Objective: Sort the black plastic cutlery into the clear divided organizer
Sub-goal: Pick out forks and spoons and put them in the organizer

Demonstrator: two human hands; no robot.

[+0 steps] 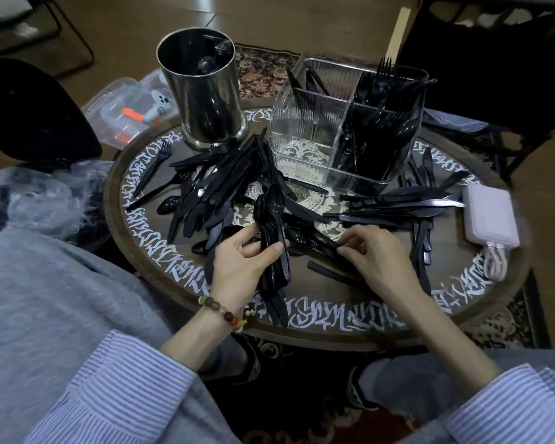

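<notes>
My left hand [242,259] grips a stacked bundle of black plastic spoons [271,216], their bowls pointing away from me. My right hand [370,254] pinches the handle of another black spoon [297,237] lying on the round table [330,322]. A loose pile of black cutlery [218,177] spreads over the table's left half, and a group of knives [398,206] lies on the right. The clear divided organizer [305,136] stands at the back: forks fill its right compartments, and its near-left compartment looks bare.
A tall shiny metal canister [202,91] stands at the back left of the table. A white power bank [491,216] with a cable lies at the right edge. A clear lidded box [122,110] and a crumpled plastic bag [42,200] sit to the left.
</notes>
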